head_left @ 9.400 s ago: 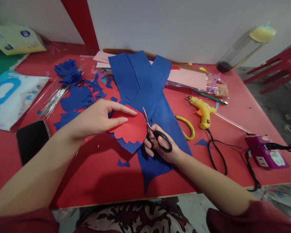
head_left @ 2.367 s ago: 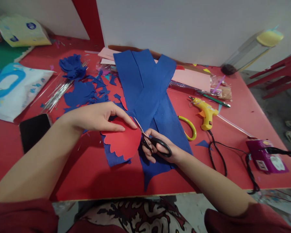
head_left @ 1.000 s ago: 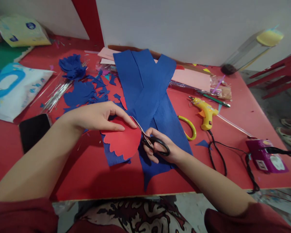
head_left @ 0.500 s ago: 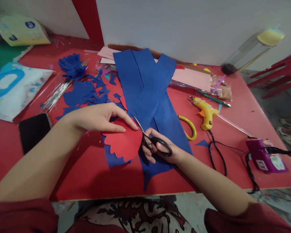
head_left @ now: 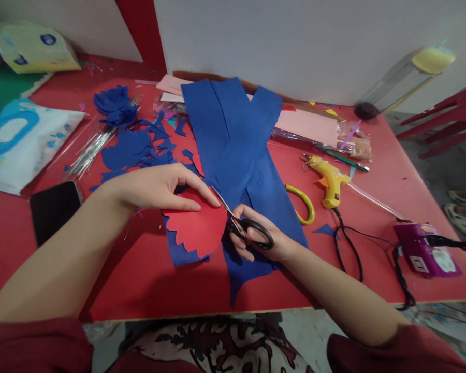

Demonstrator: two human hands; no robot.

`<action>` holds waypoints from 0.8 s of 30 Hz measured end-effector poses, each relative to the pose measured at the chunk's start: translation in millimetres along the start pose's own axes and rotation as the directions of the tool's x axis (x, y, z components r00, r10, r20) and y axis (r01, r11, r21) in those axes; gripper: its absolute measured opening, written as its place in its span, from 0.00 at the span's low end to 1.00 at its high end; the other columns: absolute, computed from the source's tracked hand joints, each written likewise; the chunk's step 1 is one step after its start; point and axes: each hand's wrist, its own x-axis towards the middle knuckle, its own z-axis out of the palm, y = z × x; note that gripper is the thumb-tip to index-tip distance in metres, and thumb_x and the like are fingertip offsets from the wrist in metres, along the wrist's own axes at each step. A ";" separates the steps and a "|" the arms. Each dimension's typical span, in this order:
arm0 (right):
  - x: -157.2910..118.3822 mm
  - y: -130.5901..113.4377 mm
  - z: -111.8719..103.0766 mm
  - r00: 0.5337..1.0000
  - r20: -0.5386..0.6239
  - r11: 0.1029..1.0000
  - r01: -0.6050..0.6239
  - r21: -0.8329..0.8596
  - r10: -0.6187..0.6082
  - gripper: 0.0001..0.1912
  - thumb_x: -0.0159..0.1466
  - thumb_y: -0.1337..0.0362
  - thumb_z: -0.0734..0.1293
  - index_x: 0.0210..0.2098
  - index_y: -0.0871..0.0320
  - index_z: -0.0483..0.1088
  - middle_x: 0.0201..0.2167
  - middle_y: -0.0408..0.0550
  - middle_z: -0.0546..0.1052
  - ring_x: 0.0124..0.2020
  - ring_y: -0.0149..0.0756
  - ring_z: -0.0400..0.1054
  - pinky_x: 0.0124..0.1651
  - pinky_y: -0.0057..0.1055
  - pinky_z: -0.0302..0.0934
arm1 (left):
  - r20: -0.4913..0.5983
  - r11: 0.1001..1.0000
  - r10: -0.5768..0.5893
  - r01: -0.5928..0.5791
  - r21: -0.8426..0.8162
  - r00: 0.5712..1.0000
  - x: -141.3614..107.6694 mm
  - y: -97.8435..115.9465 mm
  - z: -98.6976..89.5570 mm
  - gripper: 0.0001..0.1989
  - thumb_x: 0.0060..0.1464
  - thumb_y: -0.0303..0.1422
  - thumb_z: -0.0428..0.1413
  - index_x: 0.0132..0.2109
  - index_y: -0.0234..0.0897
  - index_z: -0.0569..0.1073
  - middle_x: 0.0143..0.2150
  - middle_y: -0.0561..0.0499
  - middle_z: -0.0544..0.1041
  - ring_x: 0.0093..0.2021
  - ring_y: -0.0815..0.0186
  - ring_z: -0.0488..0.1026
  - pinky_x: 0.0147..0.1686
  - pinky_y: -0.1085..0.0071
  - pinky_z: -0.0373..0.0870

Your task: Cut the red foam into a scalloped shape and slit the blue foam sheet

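A red paper piece [head_left: 200, 225] with a scalloped lower edge is pinched by my left hand [head_left: 166, 189], thumb on top and the lower fingers hidden beneath. My right hand [head_left: 262, 235] has its fingers through the handles of black-handled scissors [head_left: 261, 233]. Their blades lie close together along the right edge of the red paper, near my left fingertips. Under both hands spread blue crepe paper strips [head_left: 236, 145], crossing one another on the red table [head_left: 140, 290].
To the left are blue scraps [head_left: 128, 147], a blue paper flower [head_left: 116, 106] on wire stems, a phone [head_left: 56, 210] and a wipes pack [head_left: 27, 140]. On the right lie a yellow glue gun [head_left: 330, 178], a yellow handle [head_left: 305, 204] and a purple power box [head_left: 427, 248].
The scissor blades have closed somewhat and shifted slightly up and left along the paper's edge. My left hand and the red paper have barely moved.
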 end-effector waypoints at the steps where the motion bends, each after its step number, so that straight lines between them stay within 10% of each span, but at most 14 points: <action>1: 0.0 0.2 0.2 1.000 0.002 1.000 0.000 0.001 0.000 0.19 0.59 0.53 0.66 0.37 0.56 0.53 0.22 0.34 0.65 0.15 0.22 0.60 0.19 0.20 0.50 | 0.001 1.000 0.005 -0.005 0.001 1.000 0.2 0.2 0.3 0.14 0.52 0.27 0.54 0.45 0.40 0.76 0.45 0.52 0.79 0.44 0.69 0.75 0.43 0.78 0.69; 24: 1.3 1.6 0.4 1.000 -0.020 1.000 0.023 -0.006 -0.023 0.21 0.57 0.50 0.67 0.37 0.56 0.53 0.22 0.35 0.65 0.16 0.23 0.61 0.20 0.22 0.51 | 0.016 0.999 0.027 -0.026 -0.019 1.000 3.6 3.0 3.5 0.14 0.51 0.26 0.55 0.44 0.41 0.77 0.44 0.51 0.79 0.45 0.67 0.75 0.44 0.77 0.68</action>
